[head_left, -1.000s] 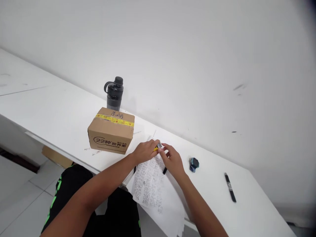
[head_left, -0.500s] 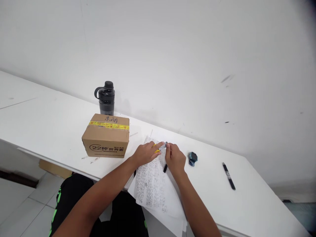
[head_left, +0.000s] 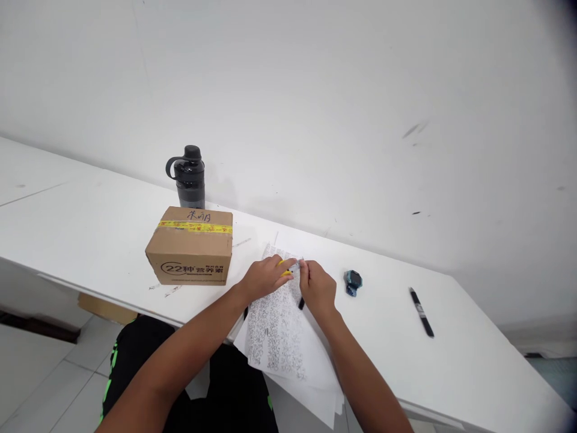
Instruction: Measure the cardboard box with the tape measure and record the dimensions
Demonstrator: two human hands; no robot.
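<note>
My left hand (head_left: 267,278) is closed around a small yellow object (head_left: 285,268) with a pale, clear-looking front part; its exact kind is hard to make out. My right hand (head_left: 318,288) is pinched at the front end of that object, thumb and forefinger together, and hides what lies between them. Below the right palm a short black stick-like end (head_left: 302,304) shows; whether it is gripped or lies on the paper I cannot tell. Both hands are over a sheet of paper (head_left: 274,337) covered in dense dark print or writing, with blank sheets (head_left: 315,385) under it.
At left stands a taped cardboard box (head_left: 189,249), a dark shaker bottle (head_left: 191,180) behind it. To the right lie a small blue-black watch-like item (head_left: 353,282) and a black pen (head_left: 421,311). The white table (head_left: 383,349) meets the wall; the sheets overhang its front edge.
The view has shifted slightly. My hands have drawn a little closer together at the yellow object, so less of its pale front part shows. Everything else stays in place.
</note>
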